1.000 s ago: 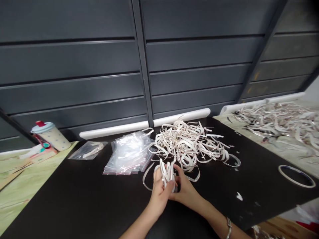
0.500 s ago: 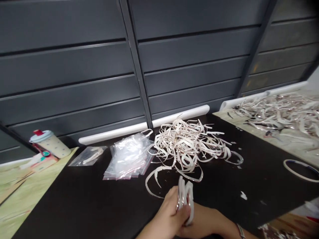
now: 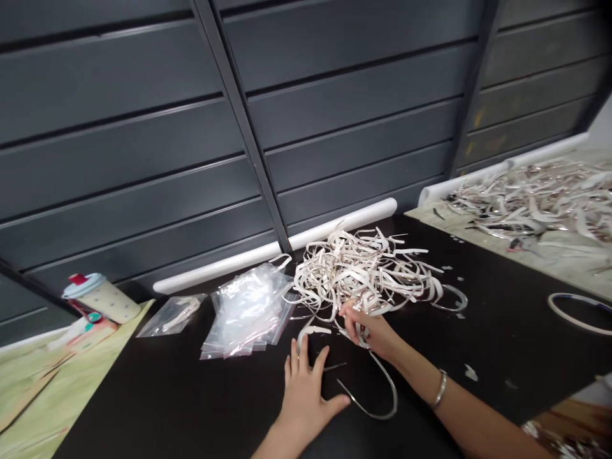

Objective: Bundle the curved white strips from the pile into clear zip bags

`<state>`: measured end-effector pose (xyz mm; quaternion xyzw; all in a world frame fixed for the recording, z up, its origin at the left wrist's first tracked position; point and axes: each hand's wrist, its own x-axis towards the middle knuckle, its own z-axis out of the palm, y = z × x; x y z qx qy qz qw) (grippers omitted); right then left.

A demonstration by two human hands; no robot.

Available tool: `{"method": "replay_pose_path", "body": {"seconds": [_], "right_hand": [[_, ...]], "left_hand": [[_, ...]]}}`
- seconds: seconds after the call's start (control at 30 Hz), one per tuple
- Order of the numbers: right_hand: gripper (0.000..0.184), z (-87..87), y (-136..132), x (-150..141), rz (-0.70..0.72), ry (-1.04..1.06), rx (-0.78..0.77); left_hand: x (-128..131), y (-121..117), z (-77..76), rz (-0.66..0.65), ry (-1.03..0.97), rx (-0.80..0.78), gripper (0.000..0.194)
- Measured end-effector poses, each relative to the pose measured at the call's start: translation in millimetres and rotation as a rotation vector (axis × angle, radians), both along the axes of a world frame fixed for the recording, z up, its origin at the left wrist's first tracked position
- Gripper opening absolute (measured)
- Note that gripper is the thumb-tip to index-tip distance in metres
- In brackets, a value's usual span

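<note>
The person's left hand [image 3: 306, 395] lay spread, fingers fanned and thumb out wide, over a smooth black surface [image 3: 157, 395]; its fingertips reached to a short, flat white strip [image 3: 315, 330]. The right hand [image 3: 366, 328], a silvery bracelet [image 3: 440, 389] on its wrist, had its fingers bent and drawn together at the front edge of a pile of strips [image 3: 349, 274]. White material showed beneath those fingers, but whether they pinched it could not be told. The pile was a springy tangle of ribbon-like curls, matt white with glossy metallic edges. Nearer the person, between both wrists, one thin curved strip [image 3: 394, 401] lay in an open hook shape. Left of the pile, slick transparent plastic bags [image 3: 251, 312] overlapped in a fanned stack, creased and glinting.
</note>
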<state>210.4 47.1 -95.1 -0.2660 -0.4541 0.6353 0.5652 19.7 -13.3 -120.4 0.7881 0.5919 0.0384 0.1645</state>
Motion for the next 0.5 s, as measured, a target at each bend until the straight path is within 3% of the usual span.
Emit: {"method": "replay_pose_path", "body": {"seconds": [0.13, 0.3, 0.5], "right_hand": [[0.026, -6.4, 3, 7, 0.008, 0.072, -0.025], [0.024, -8.3, 12, 18, -0.012, 0.123, -0.059], [0.025, -5.9, 13, 22, 0.009, 0.182, -0.078]], "left_hand": [[14, 34, 0.2, -0.092, -0.03, 0.109, 0.068], [18, 68, 7.9, -0.106, 0.07, 0.194, 0.049], [14, 40, 43.3, -0.144, 0.254, 0.152, 0.051]]}}
